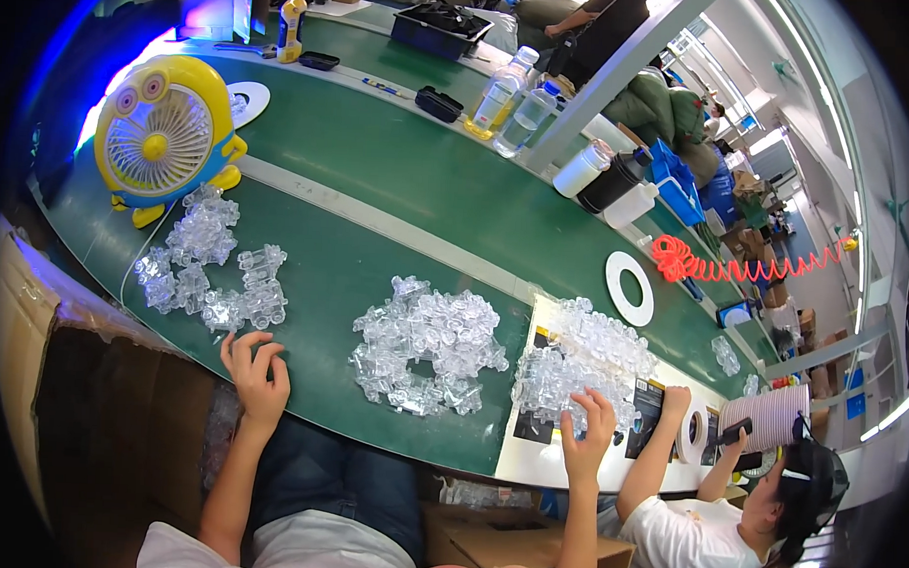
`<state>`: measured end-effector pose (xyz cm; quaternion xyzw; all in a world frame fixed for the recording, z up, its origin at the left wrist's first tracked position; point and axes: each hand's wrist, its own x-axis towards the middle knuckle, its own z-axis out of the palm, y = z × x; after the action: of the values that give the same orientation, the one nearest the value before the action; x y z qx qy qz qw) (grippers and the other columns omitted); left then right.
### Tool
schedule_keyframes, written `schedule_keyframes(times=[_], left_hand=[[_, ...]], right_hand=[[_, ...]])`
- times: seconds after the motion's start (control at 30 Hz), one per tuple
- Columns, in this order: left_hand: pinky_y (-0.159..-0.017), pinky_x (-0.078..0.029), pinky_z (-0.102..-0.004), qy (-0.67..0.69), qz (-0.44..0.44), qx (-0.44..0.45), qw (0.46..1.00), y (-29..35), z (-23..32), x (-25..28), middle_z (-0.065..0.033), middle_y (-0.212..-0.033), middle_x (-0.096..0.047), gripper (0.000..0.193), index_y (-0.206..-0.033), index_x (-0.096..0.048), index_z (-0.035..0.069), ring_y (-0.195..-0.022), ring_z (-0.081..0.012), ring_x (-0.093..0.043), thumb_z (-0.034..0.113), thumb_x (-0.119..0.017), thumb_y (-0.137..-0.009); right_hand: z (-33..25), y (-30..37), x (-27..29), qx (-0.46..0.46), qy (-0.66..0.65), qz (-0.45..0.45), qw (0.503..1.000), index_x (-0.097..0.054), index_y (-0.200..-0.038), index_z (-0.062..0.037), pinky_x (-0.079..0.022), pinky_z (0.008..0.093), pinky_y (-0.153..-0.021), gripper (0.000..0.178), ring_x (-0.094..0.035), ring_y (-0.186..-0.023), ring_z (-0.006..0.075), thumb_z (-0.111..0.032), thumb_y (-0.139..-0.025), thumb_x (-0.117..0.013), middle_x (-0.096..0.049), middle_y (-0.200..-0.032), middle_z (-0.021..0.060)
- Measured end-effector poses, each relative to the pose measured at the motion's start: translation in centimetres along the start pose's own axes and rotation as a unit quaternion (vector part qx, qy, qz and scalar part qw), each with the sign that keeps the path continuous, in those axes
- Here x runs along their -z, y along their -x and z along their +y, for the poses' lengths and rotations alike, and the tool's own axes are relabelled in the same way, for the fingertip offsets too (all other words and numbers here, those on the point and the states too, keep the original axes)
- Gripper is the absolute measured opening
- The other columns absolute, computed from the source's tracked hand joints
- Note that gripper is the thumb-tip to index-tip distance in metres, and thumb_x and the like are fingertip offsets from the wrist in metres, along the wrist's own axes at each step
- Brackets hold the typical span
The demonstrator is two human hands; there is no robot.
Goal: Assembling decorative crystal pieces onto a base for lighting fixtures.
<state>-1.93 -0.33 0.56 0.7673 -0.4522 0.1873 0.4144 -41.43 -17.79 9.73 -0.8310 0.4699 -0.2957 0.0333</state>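
Observation:
Clear plastic pieces lie in heaps along the near side of the green table. My left hand is at the table's near edge, just below the left heap of clear plastic pieces. Its fingers are bent and apart, with nothing visible in them. My right hand is raised at the near edge of the right heap of clear plastic pieces, which lies on a white printed board. Thumb and fingers there stand apart, and I see nothing held. Between my hands is the middle heap of clear plastic pieces.
A yellow cartoon-shaped fan stands at the far left. Bottles line the back of the green table. At right, a co-worker holds a black object beside white rings. Cardboard boxes are below the table.

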Motion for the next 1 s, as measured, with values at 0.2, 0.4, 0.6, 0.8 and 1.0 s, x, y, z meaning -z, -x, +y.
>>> schedule_keyframes(times=[0.2,0.4,0.6,0.8,1.0], left_hand=[[-0.100,-0.031,-0.0488,0.004,0.001,-0.001,1.000,-0.1,0.0,0.1,-0.0087,-0.096,-0.056,0.014,-0.081,-0.059,0.004,-0.097,-0.0256,-0.052,-0.004,-0.054,-0.070],[-0.100,-0.031,-0.0484,0.004,0.005,-0.001,1.000,-0.1,0.0,0.0,-0.0084,-0.095,-0.056,0.014,-0.080,-0.059,0.005,-0.096,-0.0254,-0.052,-0.003,-0.054,-0.070],[-0.100,-0.031,-0.0483,0.009,-0.001,-0.002,1.000,0.0,-0.1,-0.1,-0.0081,-0.095,-0.056,0.014,-0.080,-0.059,0.005,-0.096,-0.0251,-0.053,-0.004,-0.054,-0.070],[-0.101,-0.031,-0.0485,0.016,-0.007,-0.007,1.000,0.1,-0.3,0.1,-0.0080,-0.096,-0.056,0.014,-0.081,-0.059,0.005,-0.096,-0.0250,-0.053,-0.004,-0.054,-0.071],[-0.101,-0.030,-0.0488,0.020,-0.002,-0.009,1.000,-0.1,-0.3,0.1,-0.0078,-0.097,-0.056,0.014,-0.081,-0.059,0.005,-0.096,-0.0249,-0.053,-0.004,-0.054,-0.071]], right_hand=[[-0.3,0.0,0.1,-0.009,0.006,-0.008,1.000,-0.062,-0.100,-0.0075,-0.036,0.0385,-0.096,0.025,-0.050,-0.109,0.0303,-0.009,-0.075,-0.066,-0.056,-0.116,0.0130],[-0.2,0.0,0.1,-0.010,0.004,-0.009,1.000,-0.062,-0.100,-0.0075,-0.036,0.0390,-0.096,0.025,-0.050,-0.109,0.0306,-0.010,-0.076,-0.066,-0.056,-0.116,0.0131],[-0.6,0.0,0.3,-0.003,0.023,-0.004,1.000,-0.061,-0.105,-0.0073,-0.036,0.0397,-0.096,0.029,-0.050,-0.110,0.0310,-0.011,-0.077,-0.066,-0.056,-0.116,0.0135],[-1.8,-4.1,2.4,0.012,0.056,-0.032,0.998,-0.056,-0.117,-0.0062,-0.037,0.0392,-0.096,0.042,-0.051,-0.109,0.0325,-0.018,-0.079,-0.066,-0.055,-0.117,0.0160],[-0.6,-12.1,0.4,0.017,0.159,-0.091,0.983,-0.051,-0.124,-0.0062,-0.045,0.0419,-0.086,0.055,-0.056,-0.105,0.0344,-0.032,-0.078,-0.068,-0.056,-0.116,0.0176]])
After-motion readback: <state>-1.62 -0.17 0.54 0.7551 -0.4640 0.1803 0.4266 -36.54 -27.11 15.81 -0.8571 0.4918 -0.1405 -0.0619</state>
